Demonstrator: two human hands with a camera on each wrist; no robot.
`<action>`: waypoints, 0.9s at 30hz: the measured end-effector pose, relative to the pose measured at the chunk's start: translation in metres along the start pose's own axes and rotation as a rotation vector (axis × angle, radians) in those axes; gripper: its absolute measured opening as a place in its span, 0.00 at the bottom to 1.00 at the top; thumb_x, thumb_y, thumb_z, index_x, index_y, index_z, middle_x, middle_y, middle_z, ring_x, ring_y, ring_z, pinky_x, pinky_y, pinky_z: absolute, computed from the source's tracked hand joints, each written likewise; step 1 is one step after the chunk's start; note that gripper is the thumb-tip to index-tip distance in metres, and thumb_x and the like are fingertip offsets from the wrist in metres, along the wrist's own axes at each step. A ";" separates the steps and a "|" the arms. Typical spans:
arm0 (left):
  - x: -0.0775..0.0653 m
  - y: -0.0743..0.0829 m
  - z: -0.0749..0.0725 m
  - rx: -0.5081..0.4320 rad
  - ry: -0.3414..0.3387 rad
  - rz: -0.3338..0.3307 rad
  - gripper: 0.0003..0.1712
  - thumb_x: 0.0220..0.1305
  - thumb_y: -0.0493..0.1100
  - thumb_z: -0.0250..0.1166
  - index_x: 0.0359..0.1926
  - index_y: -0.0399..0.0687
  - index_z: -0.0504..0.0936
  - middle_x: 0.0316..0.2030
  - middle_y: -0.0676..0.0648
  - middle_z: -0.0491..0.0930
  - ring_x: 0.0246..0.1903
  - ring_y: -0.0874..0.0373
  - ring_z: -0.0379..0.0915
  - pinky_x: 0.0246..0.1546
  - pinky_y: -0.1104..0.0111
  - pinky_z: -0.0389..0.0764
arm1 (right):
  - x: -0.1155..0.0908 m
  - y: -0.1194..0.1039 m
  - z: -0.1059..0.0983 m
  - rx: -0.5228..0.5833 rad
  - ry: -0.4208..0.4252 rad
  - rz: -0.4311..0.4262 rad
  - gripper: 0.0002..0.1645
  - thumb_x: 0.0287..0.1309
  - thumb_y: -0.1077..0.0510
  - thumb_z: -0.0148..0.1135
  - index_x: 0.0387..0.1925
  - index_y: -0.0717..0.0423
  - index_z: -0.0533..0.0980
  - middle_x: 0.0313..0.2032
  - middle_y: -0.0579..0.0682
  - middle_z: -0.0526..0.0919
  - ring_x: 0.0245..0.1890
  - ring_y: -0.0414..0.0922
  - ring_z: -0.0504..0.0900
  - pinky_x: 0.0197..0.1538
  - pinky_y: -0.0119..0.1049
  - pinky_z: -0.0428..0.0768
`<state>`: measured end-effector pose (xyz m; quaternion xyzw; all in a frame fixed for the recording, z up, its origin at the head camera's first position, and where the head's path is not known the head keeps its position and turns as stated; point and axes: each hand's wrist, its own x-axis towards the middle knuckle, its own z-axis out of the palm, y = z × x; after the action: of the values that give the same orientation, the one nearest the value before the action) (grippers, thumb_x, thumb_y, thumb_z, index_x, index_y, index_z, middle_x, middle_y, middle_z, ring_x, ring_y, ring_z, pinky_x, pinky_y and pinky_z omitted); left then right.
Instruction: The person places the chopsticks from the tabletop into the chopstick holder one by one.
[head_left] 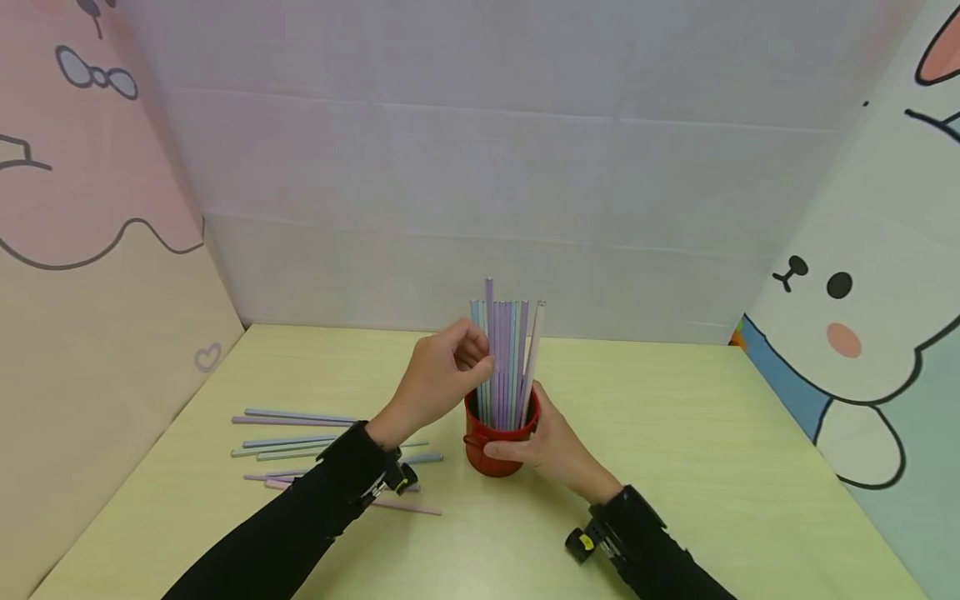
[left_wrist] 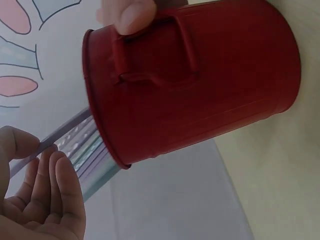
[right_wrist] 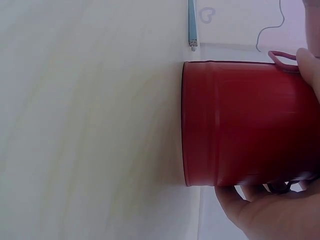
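A small red metal bucket [head_left: 495, 454] with side handles stands upright on the table, holding several slim pastel pen-like sticks [head_left: 513, 350]. My left hand [head_left: 442, 371] is above the rim and pinches a purple pen-like stick [left_wrist: 64, 131] between thumb and forefinger. This stick's top [head_left: 489, 287] rises higher than the others, and its lower end is hidden in the bucket. My right hand [head_left: 551, 446] grips the bucket from the right, its thumb across the front. In the right wrist view, fingers [right_wrist: 235, 202] wrap the red bucket wall [right_wrist: 250, 125].
More blue, purple, green and pink sticks [head_left: 296, 421] lie loosely on the pale wooden table [head_left: 675, 500], left of the bucket and partly under my left forearm. A white back wall [head_left: 480, 167] and printed side panels [head_left: 847, 350] enclose the table.
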<state>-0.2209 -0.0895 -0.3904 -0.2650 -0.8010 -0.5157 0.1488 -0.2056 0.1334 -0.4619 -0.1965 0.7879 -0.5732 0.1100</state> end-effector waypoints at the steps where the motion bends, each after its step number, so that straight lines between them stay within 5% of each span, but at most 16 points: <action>1: -0.001 -0.002 0.002 0.005 -0.005 -0.008 0.07 0.68 0.35 0.69 0.43 0.43 0.80 0.35 0.49 0.84 0.34 0.59 0.82 0.40 0.67 0.86 | 0.000 0.000 0.000 -0.001 0.002 0.001 0.62 0.55 0.55 0.84 0.80 0.40 0.53 0.72 0.47 0.70 0.70 0.51 0.73 0.72 0.55 0.74; 12: -0.013 -0.018 0.013 0.045 -0.047 -0.076 0.06 0.68 0.36 0.70 0.42 0.45 0.80 0.33 0.51 0.84 0.32 0.61 0.81 0.36 0.71 0.87 | 0.000 0.000 0.000 -0.015 0.002 -0.024 0.61 0.55 0.55 0.84 0.80 0.43 0.53 0.71 0.48 0.71 0.69 0.52 0.75 0.71 0.55 0.76; 27: -0.019 -0.022 0.004 0.161 -0.067 -0.049 0.08 0.68 0.38 0.73 0.43 0.48 0.80 0.34 0.54 0.86 0.35 0.63 0.83 0.41 0.69 0.86 | -0.001 0.001 0.001 -0.038 0.019 -0.010 0.61 0.55 0.53 0.84 0.80 0.43 0.53 0.71 0.48 0.71 0.68 0.51 0.75 0.70 0.55 0.76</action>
<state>-0.2181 -0.0979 -0.4180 -0.2495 -0.8507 -0.4439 0.1302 -0.2042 0.1330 -0.4631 -0.1970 0.7986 -0.5606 0.0961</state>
